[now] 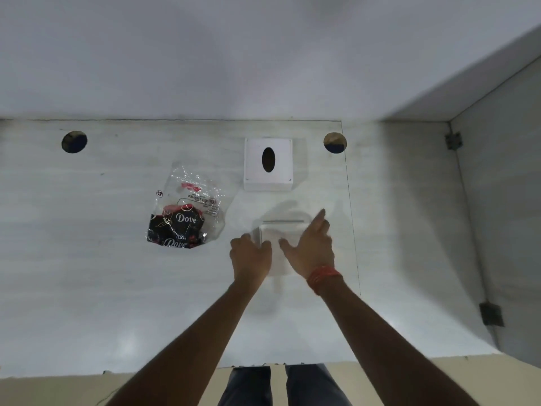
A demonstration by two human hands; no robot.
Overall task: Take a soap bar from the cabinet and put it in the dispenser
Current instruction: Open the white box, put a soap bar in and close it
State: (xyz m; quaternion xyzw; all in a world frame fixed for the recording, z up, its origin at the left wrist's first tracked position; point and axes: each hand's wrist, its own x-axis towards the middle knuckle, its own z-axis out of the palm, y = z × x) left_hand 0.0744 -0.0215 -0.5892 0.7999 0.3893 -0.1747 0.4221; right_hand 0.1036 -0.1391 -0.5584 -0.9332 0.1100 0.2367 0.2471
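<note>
A flat white pack [279, 234], blurred, lies low on the cabinet shelf between my two hands. My left hand [250, 254] curls around its left edge, thumb on top. My right hand [311, 247] hovers over its right side with fingers spread and a red thread band at the wrist. Beyond them stands a white square dispenser box [254, 159] with a dark oval slot in its top. To the left lies a clear plastic bag [187, 206] holding dark Dove packs [175, 230].
The pale shelf floor [117, 288] has two round holes, one at the back left [74, 141] and one at the back right [335, 142]. The cabinet's side wall [497, 200] with hinges rises on the right. My legs show below the shelf's front edge.
</note>
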